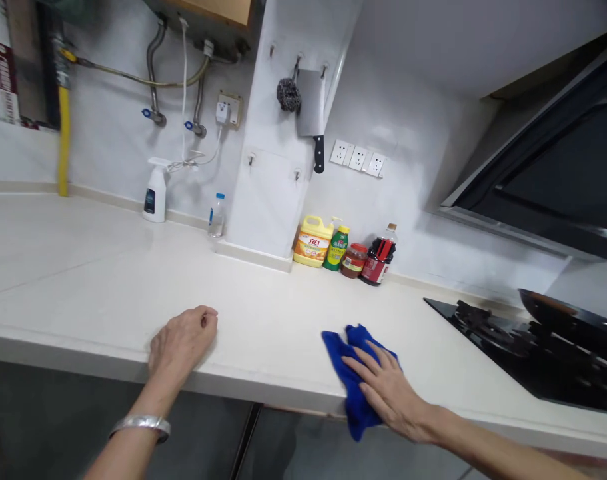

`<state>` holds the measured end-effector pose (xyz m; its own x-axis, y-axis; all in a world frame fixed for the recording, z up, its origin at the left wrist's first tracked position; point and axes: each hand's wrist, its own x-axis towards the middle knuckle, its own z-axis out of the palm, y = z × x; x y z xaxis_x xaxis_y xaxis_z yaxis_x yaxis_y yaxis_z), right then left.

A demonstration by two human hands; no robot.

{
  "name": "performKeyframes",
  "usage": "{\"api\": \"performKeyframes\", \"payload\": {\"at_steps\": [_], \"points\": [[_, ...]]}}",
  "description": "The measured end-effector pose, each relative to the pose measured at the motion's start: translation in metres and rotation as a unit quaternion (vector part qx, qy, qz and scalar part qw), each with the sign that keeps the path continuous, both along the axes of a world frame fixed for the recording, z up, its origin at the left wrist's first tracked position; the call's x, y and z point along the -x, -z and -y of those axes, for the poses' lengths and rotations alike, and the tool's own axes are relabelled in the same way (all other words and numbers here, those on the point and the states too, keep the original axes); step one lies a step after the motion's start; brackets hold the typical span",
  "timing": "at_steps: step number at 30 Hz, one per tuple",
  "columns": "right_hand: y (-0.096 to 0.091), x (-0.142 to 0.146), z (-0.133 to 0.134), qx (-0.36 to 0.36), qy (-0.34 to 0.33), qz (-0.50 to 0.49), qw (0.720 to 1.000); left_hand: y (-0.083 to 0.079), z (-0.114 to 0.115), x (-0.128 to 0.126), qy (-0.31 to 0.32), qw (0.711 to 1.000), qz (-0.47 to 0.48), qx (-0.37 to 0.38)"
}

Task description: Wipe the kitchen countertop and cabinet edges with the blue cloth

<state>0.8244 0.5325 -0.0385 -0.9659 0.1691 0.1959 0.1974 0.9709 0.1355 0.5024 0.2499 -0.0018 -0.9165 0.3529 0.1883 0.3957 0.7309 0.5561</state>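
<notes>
My right hand (386, 390) presses a blue cloth (346, 367) onto the front edge of the white countertop (263, 313). Its fingers lie across the cloth, and a corner of the fabric hangs down over the edge. Further left, my left hand (183, 340) rests on the counter near the same edge, fingers curled in; I see nothing in it. A silver bracelet (140, 425) circles the left wrist.
Along the wall stand a spray bottle (156, 193), a clear bottle (216, 217), a yellow jug (313, 243), a green bottle (337, 250), a red-lidded jar (354, 261) and a dark sauce bottle (378, 260). A cleaver (312, 110) hangs above. Right: gas stove (523, 360) with wok (568, 320).
</notes>
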Motion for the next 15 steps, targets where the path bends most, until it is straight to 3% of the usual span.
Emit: {"api": "performKeyframes", "payload": {"at_steps": [4, 8, 12, 15], "points": [[-0.017, 0.083, 0.039, 0.075, -0.132, 0.029, 0.988, 0.001, 0.000, 0.004, 0.001, 1.000, 0.011, -0.006], [-0.025, 0.171, 0.065, 0.095, -0.231, 0.038, 0.968, 0.002, -0.001, 0.008, 0.004, 1.000, 0.020, 0.005], [-0.031, 0.250, 0.081, 0.097, -0.223, 0.050, 0.969, 0.003, -0.002, 0.012, -0.008, 0.999, 0.032, 0.024], [-0.035, 0.291, 0.079, 0.116, -0.186, 0.056, 0.974, 0.003, -0.002, 0.012, -0.013, 0.999, 0.031, 0.040]]}}
